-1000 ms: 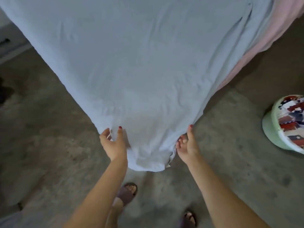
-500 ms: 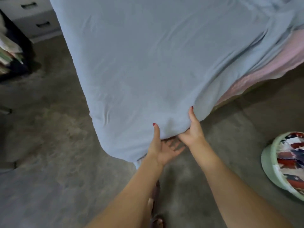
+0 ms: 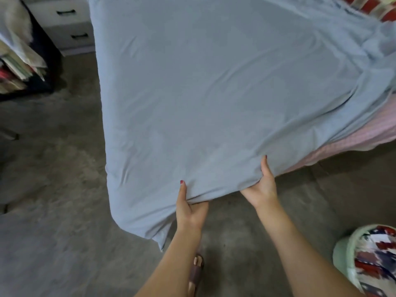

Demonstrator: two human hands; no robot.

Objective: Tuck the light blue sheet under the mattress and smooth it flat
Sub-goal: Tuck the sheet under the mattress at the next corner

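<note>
The light blue sheet [image 3: 214, 93] covers the mattress corner in front of me and hangs down at the near left. My left hand [image 3: 189, 207] grips the sheet's lower edge, thumb on top and fingers hidden underneath. My right hand [image 3: 262, 185] holds the sheet's edge to the right in the same way, thumb up on the cloth. The pink mattress side [image 3: 351, 140] shows bare to the right of my right hand. Creases run across the sheet toward the far right.
Grey concrete floor [image 3: 53, 211] surrounds the bed. A white drawer unit [image 3: 70, 28] stands at the far left by the bed. A dark shelf with stacked papers [image 3: 19, 67] is at the left edge. A green basket with patterned cloth [image 3: 368, 260] sits at the right.
Both hands have moved from the hanging corner to the right along the bed's edge and gone under the sheet's edge. The view has shifted right and forward.
</note>
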